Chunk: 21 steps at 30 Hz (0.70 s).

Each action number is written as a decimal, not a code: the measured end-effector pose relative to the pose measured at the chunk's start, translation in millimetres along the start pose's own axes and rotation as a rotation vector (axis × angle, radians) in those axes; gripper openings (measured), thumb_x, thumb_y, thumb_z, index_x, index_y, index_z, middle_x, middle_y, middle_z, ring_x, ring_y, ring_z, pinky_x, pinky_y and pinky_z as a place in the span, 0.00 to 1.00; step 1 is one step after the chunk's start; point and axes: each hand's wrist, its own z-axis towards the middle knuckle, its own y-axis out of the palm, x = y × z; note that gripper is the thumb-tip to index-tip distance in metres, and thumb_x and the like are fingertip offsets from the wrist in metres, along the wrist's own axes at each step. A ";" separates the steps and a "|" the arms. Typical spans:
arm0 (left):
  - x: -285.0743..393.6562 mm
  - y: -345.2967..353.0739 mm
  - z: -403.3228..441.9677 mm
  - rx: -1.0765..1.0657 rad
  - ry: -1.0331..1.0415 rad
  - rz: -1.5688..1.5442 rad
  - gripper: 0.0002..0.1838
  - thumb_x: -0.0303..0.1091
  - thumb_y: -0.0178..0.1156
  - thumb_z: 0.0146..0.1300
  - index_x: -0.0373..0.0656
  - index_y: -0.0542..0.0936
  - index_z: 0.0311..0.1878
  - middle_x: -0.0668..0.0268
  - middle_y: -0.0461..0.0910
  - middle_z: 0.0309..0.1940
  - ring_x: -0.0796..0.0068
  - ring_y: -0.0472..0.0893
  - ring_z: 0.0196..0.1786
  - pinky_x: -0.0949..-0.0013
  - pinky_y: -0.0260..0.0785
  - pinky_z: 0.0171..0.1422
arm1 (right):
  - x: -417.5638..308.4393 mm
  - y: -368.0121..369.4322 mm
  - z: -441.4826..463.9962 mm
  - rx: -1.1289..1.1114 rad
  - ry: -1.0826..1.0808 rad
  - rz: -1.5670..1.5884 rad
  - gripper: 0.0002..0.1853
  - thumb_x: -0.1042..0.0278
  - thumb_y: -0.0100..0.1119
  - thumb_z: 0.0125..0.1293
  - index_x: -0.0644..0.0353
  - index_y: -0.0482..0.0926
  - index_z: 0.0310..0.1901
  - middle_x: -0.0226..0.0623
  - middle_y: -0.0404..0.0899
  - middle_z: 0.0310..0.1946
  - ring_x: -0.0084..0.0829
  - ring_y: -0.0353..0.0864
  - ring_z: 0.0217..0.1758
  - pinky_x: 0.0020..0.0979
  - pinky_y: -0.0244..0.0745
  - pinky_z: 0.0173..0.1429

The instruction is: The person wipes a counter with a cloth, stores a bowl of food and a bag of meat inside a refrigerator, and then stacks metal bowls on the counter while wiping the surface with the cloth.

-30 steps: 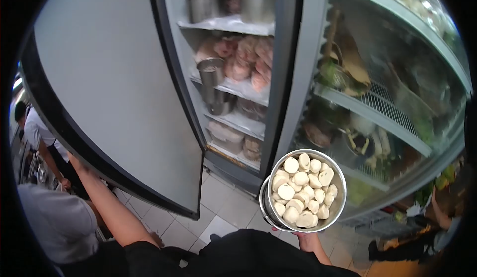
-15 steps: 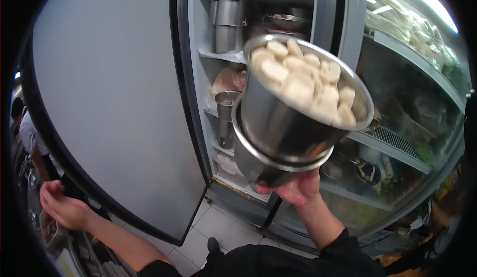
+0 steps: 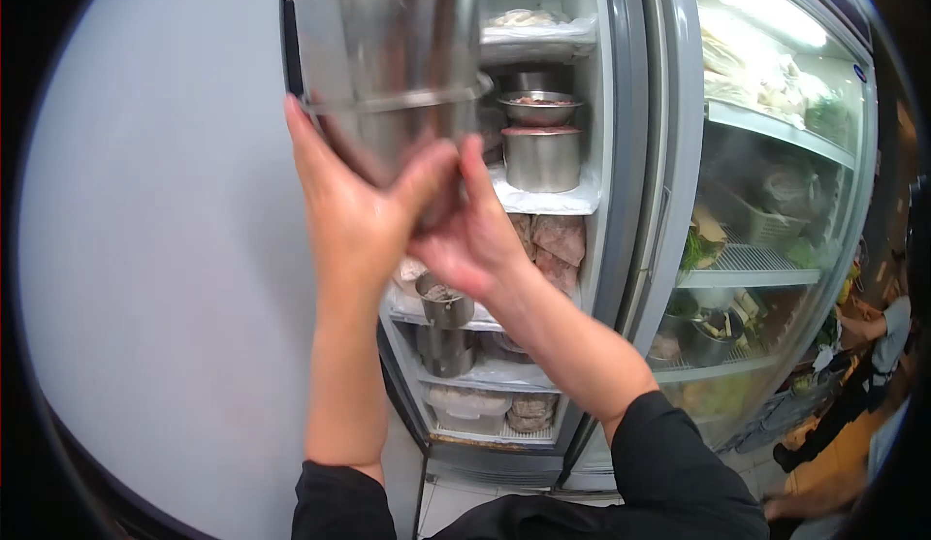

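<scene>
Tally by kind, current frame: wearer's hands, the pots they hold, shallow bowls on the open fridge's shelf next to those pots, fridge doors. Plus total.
Hands (left hand, right hand): 2
Held pots (upper pot, lower pot): 2
Shallow bowl: 1
Fridge doors (grey door, glass door): 2
Total: 7

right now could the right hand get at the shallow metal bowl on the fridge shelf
Probably not: the right hand helps the left hand hold up the stacked pots, though the fridge door stands open and the bowl looks unobstructed.
</scene>
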 end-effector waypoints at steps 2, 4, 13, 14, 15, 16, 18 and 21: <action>-16.1 11.5 49.0 0.075 0.016 0.061 0.72 0.60 0.79 0.42 0.23 0.46 0.75 0.35 0.54 0.74 0.45 0.57 0.77 0.56 0.55 0.78 | -9.4 4.0 45.3 -0.031 -0.051 -0.083 0.43 0.30 0.52 0.68 0.49 0.56 0.75 0.42 0.57 0.74 0.46 0.57 0.78 0.64 0.57 0.75; -33.8 22.1 95.3 0.098 0.063 0.040 0.73 0.65 0.77 0.42 0.22 0.47 0.75 0.35 0.57 0.73 0.44 0.61 0.76 0.57 0.58 0.76 | -23.2 6.2 90.1 -0.100 -0.131 -0.169 0.42 0.31 0.51 0.69 0.50 0.55 0.75 0.44 0.57 0.74 0.48 0.57 0.77 0.65 0.58 0.74; -98.0 82.4 239.7 0.188 0.113 0.007 0.70 0.67 0.77 0.39 0.17 0.55 0.68 0.36 0.72 0.61 0.48 0.76 0.63 0.60 0.71 0.66 | -84.5 -2.6 227.2 -0.114 -0.163 -0.381 0.41 0.30 0.41 0.72 0.54 0.54 0.75 0.47 0.57 0.74 0.50 0.59 0.77 0.63 0.65 0.73; -105.2 87.7 246.3 0.145 0.082 -0.007 0.70 0.67 0.77 0.39 0.17 0.54 0.69 0.36 0.72 0.61 0.48 0.76 0.64 0.60 0.70 0.66 | -86.4 -6.0 233.2 -0.085 -0.168 -0.411 0.41 0.30 0.39 0.73 0.54 0.54 0.75 0.47 0.57 0.74 0.50 0.59 0.77 0.63 0.65 0.73; -113.6 94.4 249.4 0.181 0.111 -0.008 0.70 0.68 0.77 0.39 0.18 0.54 0.69 0.36 0.74 0.59 0.48 0.77 0.62 0.60 0.71 0.65 | -87.3 -9.6 238.6 -0.037 -0.175 -0.418 0.40 0.31 0.37 0.74 0.57 0.54 0.74 0.49 0.56 0.74 0.52 0.61 0.76 0.62 0.68 0.71; -122.3 99.3 252.7 0.180 0.106 -0.008 0.70 0.68 0.77 0.39 0.18 0.54 0.69 0.36 0.74 0.59 0.48 0.77 0.62 0.60 0.71 0.65 | -87.3 -14.2 244.3 -0.034 -0.172 -0.419 0.40 0.31 0.37 0.74 0.57 0.54 0.74 0.49 0.56 0.74 0.52 0.61 0.76 0.62 0.68 0.71; -138.5 109.2 257.3 0.208 0.090 0.051 0.70 0.68 0.76 0.40 0.18 0.55 0.68 0.37 0.74 0.58 0.47 0.77 0.62 0.60 0.70 0.65 | -89.9 -24.8 251.8 0.109 -0.140 -0.459 0.39 0.34 0.37 0.75 0.62 0.55 0.73 0.57 0.57 0.72 0.54 0.65 0.73 0.60 0.71 0.70; -173.9 117.5 260.1 0.115 0.015 0.022 0.75 0.74 0.73 0.38 0.21 0.49 0.74 0.35 0.63 0.69 0.43 0.69 0.71 0.54 0.65 0.72 | -96.9 -51.9 250.9 0.219 0.020 -0.698 0.27 0.47 0.42 0.79 0.66 0.65 0.61 0.59 0.74 0.58 0.53 0.80 0.58 0.52 0.81 0.59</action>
